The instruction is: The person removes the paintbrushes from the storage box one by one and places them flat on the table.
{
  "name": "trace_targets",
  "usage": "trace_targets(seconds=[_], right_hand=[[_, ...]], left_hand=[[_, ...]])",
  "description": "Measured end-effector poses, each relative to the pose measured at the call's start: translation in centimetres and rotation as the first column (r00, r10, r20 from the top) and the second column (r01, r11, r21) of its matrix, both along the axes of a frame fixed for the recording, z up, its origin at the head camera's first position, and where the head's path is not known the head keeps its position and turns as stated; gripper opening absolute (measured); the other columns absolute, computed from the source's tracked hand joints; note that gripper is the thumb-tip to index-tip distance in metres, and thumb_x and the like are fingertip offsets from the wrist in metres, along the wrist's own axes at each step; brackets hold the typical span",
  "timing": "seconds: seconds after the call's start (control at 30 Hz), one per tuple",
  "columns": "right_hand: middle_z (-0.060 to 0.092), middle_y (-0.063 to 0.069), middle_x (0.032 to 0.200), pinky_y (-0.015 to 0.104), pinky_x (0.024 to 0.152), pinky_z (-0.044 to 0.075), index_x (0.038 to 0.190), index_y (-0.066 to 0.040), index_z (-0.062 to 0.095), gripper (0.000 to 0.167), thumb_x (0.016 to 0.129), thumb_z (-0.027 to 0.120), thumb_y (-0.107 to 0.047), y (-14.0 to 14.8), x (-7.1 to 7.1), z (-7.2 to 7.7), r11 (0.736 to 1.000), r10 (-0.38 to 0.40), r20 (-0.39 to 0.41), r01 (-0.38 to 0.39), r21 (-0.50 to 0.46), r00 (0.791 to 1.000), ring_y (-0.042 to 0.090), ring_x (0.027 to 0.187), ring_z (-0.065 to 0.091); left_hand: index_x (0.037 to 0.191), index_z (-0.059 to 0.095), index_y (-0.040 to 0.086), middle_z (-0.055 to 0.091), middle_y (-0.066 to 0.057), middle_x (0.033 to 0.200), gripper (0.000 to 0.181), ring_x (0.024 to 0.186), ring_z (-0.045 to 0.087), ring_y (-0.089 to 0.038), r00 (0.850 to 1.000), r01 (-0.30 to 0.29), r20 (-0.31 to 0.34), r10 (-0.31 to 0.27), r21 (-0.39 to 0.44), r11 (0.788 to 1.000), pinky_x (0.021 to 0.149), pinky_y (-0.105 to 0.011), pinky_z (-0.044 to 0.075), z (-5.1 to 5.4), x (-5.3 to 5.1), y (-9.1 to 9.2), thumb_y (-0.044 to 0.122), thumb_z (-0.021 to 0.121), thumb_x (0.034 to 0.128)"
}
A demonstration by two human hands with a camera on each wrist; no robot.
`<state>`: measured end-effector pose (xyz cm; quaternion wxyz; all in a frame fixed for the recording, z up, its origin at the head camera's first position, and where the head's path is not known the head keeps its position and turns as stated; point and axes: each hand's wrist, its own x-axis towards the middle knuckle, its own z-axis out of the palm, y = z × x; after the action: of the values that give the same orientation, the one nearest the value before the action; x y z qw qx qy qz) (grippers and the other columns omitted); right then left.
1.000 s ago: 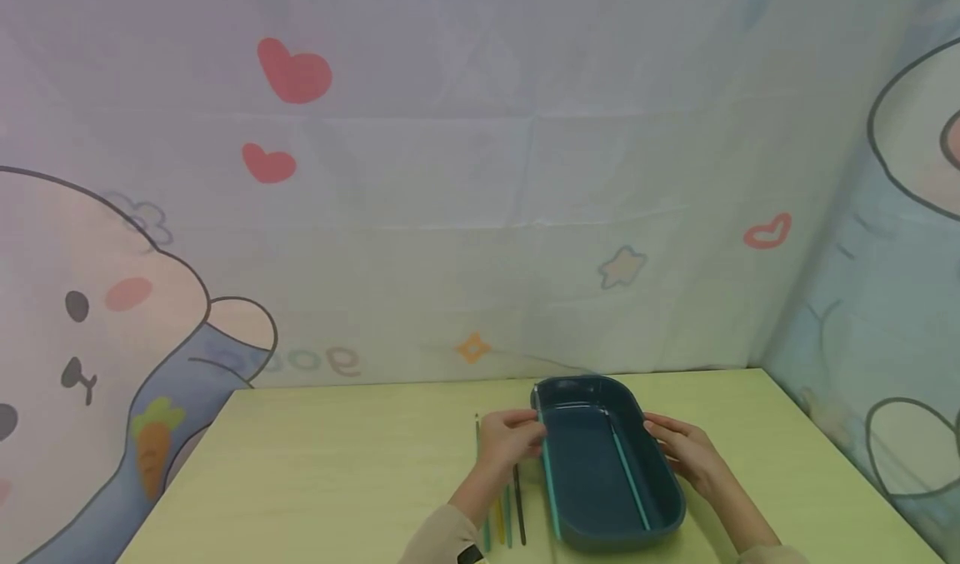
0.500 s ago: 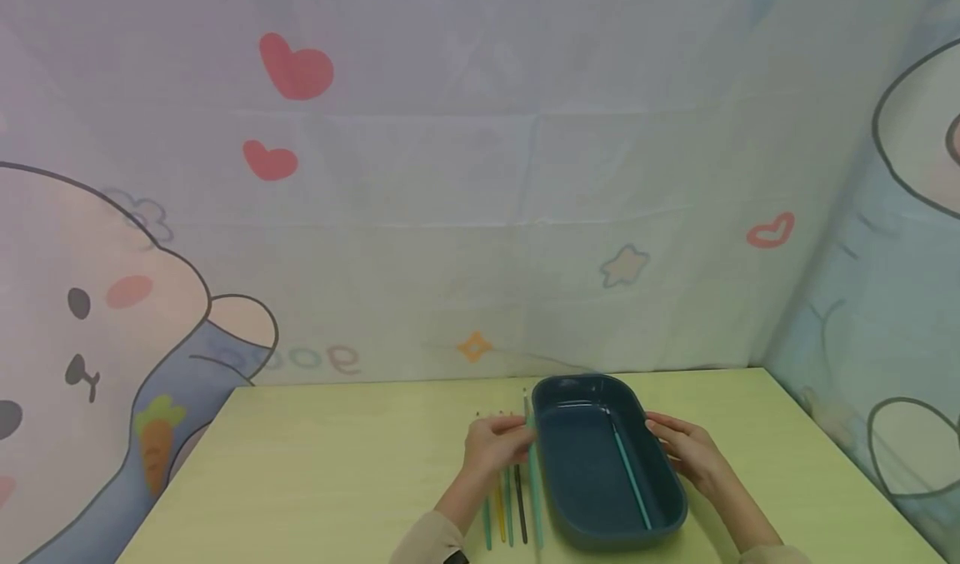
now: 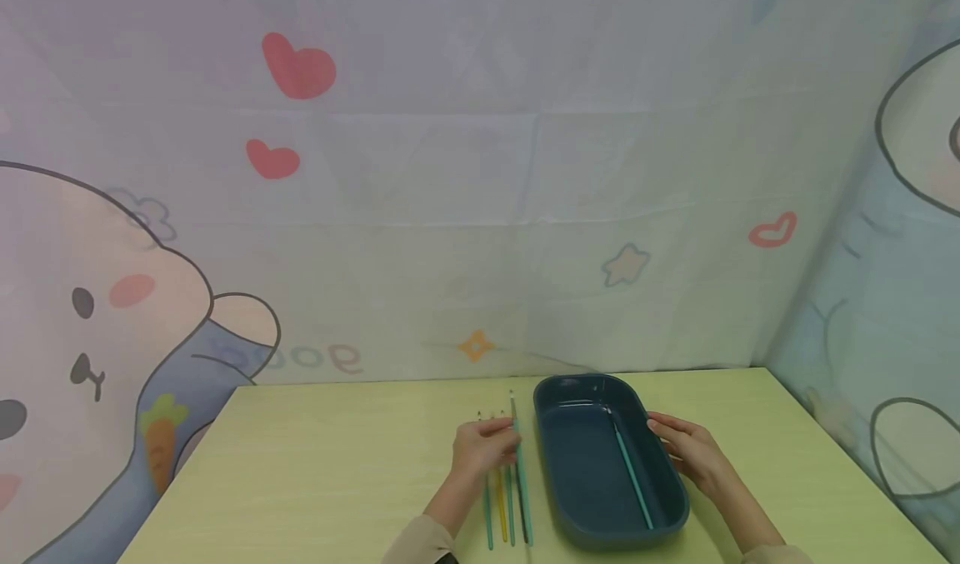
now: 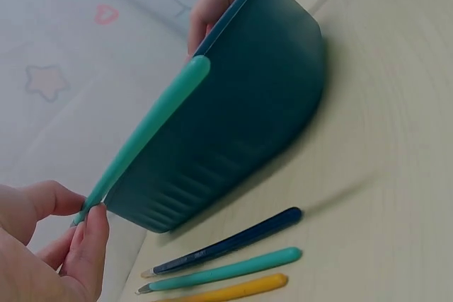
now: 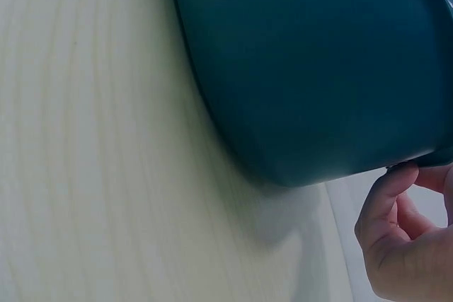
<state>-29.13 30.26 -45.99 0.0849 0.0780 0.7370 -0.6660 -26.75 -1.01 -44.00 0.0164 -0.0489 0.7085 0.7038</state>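
Observation:
My left hand [image 3: 480, 449] pinches a teal paintbrush [image 4: 152, 125] near its bristle end, between thumb and fingertips. In the head view that brush lies over the dark brush at the right of a row on the table. The row holds a dark paintbrush [image 4: 226, 243], a teal paintbrush [image 4: 233, 269], a yellow paintbrush [image 4: 237, 291] and another teal paintbrush [image 3: 488, 514]. To the right stands a deep dark-teal tray [image 3: 581, 472], with one teal-handled paintbrush [image 3: 632, 476] inside. My right hand [image 3: 692, 451] grips the tray's right rim; part of that grip is hidden in the right wrist view.
The pale yellow table [image 3: 345, 464] extends left of the brushes and right of the tray. Behind it hangs a printed cloth [image 3: 420, 172] with hearts and a bear; a second cloth panel [image 3: 862, 297] borders the right side.
My left hand has moved left from the tray's left rim, carrying the teal paintbrush away from the tray to above the row. The right hand and tray have stayed nearly in place.

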Motion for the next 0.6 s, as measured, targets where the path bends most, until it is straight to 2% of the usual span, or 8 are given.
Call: trace_targets(seconds=[0.27, 0.6], right_hand=[[0.068, -0.005, 0.105, 0.024, 0.072, 0.059, 0.138, 0.003, 0.048, 0.058, 0.093, 0.062, -0.032, 0.0, 0.0, 0.0, 1.000, -0.005, -0.001, 0.005, 0.003, 1.000, 0.006, 0.086, 0.067], [0.069, -0.004, 0.106, 0.024, 0.072, 0.058, 0.139, 0.002, 0.047, 0.059, 0.093, 0.062, -0.032, 0.1, -0.1, 0.0, 1.000, 0.003, 0.008, -0.003, 0.007, 1.000, 0.007, 0.086, 0.067]], left_hand=[[0.118, 0.061, -0.010, 0.067, -0.025, 0.108, 0.039, 0.079, 0.072, -0.022, 1.000, -0.016, 0.006, 0.016, 0.012, 1.000, 0.068, -0.026, 0.061, -0.5, 0.1, -1.0, -0.002, 0.063, 0.0800], [0.116, 0.062, -0.011, 0.070, -0.020, 0.098, 0.038, 0.075, 0.072, -0.022, 0.999, -0.040, 0.008, 0.040, -0.023, 0.999, 0.068, -0.026, 0.061, -1.4, -0.1, -2.3, -0.001, 0.065, 0.0791]])
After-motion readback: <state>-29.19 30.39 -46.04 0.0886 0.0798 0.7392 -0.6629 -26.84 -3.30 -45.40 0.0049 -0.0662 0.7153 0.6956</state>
